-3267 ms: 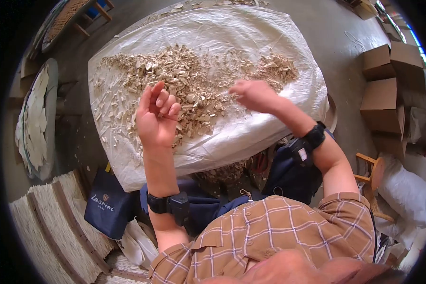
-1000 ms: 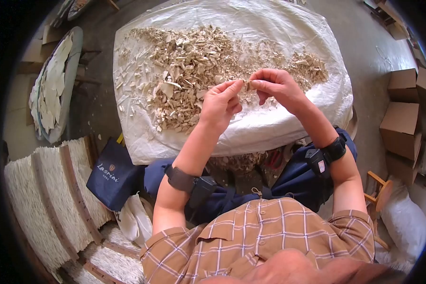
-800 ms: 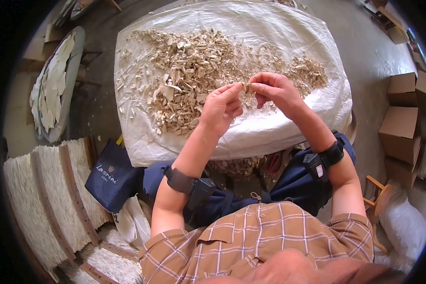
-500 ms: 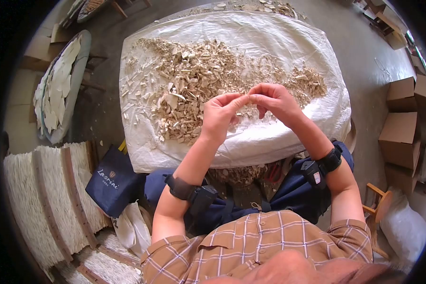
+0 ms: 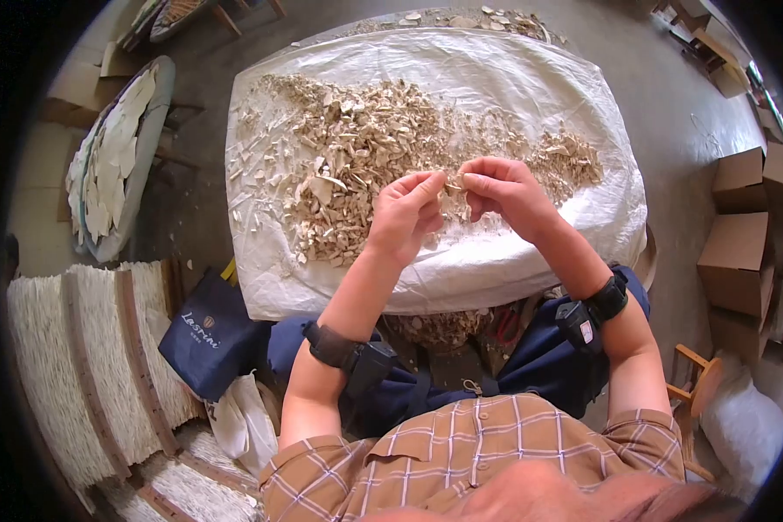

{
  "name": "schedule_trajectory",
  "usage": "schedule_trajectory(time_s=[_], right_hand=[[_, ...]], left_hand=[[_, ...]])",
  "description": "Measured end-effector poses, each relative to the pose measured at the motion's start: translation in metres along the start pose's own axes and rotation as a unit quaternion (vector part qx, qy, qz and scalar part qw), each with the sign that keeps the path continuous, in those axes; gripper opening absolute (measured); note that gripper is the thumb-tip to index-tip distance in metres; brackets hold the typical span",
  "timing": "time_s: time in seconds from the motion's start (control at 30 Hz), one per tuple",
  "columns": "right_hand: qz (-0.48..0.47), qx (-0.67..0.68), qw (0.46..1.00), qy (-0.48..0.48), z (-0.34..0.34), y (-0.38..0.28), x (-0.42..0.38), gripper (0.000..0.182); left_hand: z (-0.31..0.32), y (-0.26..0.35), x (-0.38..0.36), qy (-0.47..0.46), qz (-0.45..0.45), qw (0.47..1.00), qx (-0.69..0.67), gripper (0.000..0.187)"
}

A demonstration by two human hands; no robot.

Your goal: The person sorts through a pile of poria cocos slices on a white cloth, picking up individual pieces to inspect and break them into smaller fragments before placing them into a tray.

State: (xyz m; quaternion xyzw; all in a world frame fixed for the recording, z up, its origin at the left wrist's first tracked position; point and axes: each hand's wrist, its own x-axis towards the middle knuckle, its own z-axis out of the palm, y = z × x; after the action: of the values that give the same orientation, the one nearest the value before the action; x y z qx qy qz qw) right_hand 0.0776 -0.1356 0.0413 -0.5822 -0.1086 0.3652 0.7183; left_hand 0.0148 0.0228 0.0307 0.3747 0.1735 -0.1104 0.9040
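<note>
My left hand [image 5: 404, 213] and my right hand [image 5: 509, 196] are both closed in a pinch, fingertips facing each other with a small gap between. A small beige chip [image 5: 452, 184] shows between them, and both sets of fingertips appear to grip it. Its exact shape is too small to make out. Below the hands, a heap of dry beige chips and flakes [image 5: 357, 139] spreads over a white cloth [image 5: 531, 70]. A larger curved flake [image 5: 322, 185] lies on the heap left of my left hand.
A dark blue bag [image 5: 207, 335] hangs at the left near stacked pale fibrous sheets [image 5: 43, 365]. Farther left stands a round tray [image 5: 152, 130] of pale flakes. Cardboard boxes [image 5: 732, 252] and a wooden stool [image 5: 700, 383] are on the right. More chips [image 5: 444, 329] lie below the cloth's front edge.
My fingertips, which met before, have drawn slightly apart, and the small chip now shows between them. The whole view has shifted a little.
</note>
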Motion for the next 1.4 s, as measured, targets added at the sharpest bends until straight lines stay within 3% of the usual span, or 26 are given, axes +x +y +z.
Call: schedule_trajectory(time_s=[0.07,0.13,0.37,0.47,0.53,0.8,0.9,1.03,1.2,1.27,1.4], right_hand=[[0.014,0.069,0.997,0.045,-0.001,0.000,0.002,0.017],[0.007,0.070,0.996,0.050,-0.001,-0.002,0.004,0.015],[0.042,0.144,0.989,0.001,-0.001,0.001,0.001,0.016],[0.055,0.052,0.996,0.039,0.004,0.001,0.000,0.018],[0.010,-0.042,0.999,0.029,0.004,0.004,0.000,0.019],[-0.006,-0.013,0.999,0.048,-0.002,0.003,-0.002,0.017],[0.020,0.050,0.998,0.043,-0.004,0.003,-0.002,0.015],[0.043,0.185,0.982,-0.003,-0.005,0.008,0.000,0.012],[0.035,0.179,0.982,0.041,0.001,0.008,0.002,0.013],[0.021,0.164,0.985,0.056,0.003,0.010,0.003,0.014],[-0.033,0.079,0.989,0.120,0.011,0.010,0.003,0.015]], left_hand=[[0.006,0.003,-0.001,0.010,-0.006,1.000,0.002,0.015],[0.002,0.004,0.001,-0.047,-0.026,0.997,-0.057,0.020],[0.007,0.000,0.004,0.043,0.002,0.999,-0.023,0.019],[0.005,-0.005,0.006,0.037,0.010,0.999,-0.010,0.014],[0.006,-0.008,0.008,0.038,0.010,0.999,-0.005,0.012],[0.016,-0.009,0.011,0.061,0.035,0.995,0.070,0.009],[0.015,-0.008,0.012,0.052,0.032,0.996,0.067,0.010],[0.010,-0.006,0.013,-0.030,-0.005,0.999,-0.019,0.009],[0.009,-0.005,0.016,-0.078,0.004,0.993,-0.093,0.007],[0.013,-0.005,0.015,-0.013,0.045,0.998,-0.041,0.004],[0.016,-0.008,0.017,0.023,0.075,0.997,-0.008,0.004]])
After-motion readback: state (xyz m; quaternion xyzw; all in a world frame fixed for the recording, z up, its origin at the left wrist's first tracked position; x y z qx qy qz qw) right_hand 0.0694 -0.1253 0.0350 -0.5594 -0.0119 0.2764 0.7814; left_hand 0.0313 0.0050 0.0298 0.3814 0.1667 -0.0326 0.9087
